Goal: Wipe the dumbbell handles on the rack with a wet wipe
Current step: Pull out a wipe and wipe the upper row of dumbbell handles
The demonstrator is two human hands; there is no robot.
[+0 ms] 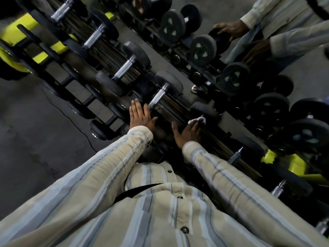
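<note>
Wipe sits under your right hand, seemingly pinched onto a handle, while your flat, empty left hand braces on the rack

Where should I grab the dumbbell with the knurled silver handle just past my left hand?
Grip the knurled silver handle at its middle, coming from above: it lies bare between the two black end weights, and the rack blocks it from below.

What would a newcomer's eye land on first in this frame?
Probably the two hands at the centre: the left hand lies flat on the rack beside a knurled handle, while the right hand presses a white wipe onto the next dumbbell. After that, the mirror at upper right, repeating the dumbbells and sleeves.
</note>
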